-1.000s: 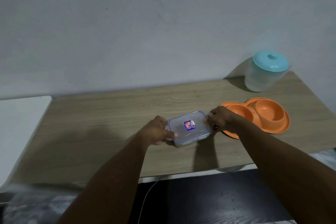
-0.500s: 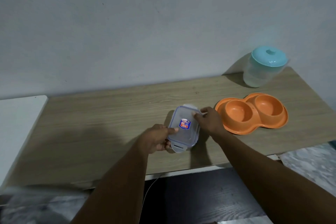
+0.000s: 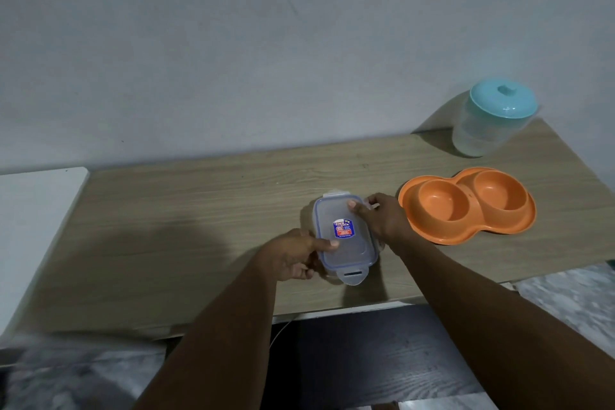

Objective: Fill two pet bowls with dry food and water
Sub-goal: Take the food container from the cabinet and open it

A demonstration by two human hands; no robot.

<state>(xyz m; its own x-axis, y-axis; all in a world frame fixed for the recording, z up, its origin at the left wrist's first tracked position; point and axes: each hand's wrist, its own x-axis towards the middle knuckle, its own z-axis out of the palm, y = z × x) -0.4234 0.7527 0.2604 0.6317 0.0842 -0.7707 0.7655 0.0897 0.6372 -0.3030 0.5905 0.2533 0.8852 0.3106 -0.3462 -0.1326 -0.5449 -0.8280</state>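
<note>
Looking down from my head, I have both hands on a small clear plastic container [image 3: 346, 250] that sits on the wooden tabletop [image 3: 199, 226], near its front edge and about midway along it. My left hand [image 3: 293, 256] grips the container's left side: the thumb lies across the lid near the front left corner and the fingers curl round the wall beneath it. My right hand [image 3: 382, 220] holds the far right corner, with the thumb pressed on top of the lid and the fingers curled down over the clip on the right side. The lid is on, frosted with a blue rim, and carries a blue and red sticker [image 3: 342, 229] in its middle; I cannot tell what is inside. The clip flap [image 3: 352, 276] at the near end sticks out flat towards me. Just to the right of my right hand, apart from the container, lies the orange double pet bowl [image 3: 466, 206], its two round wells side by side and showing bare orange plastic. Behind it, at the back right corner of the tabletop against the grey wall [image 3: 299, 43], stands a translucent jug [image 3: 482, 130] with a teal lid. A white surface [image 3: 33, 226] adjoins the tabletop on the left. Below the front edge I see dark floor [image 3: 366, 359] and a thin white cable [image 3: 278, 334].
</note>
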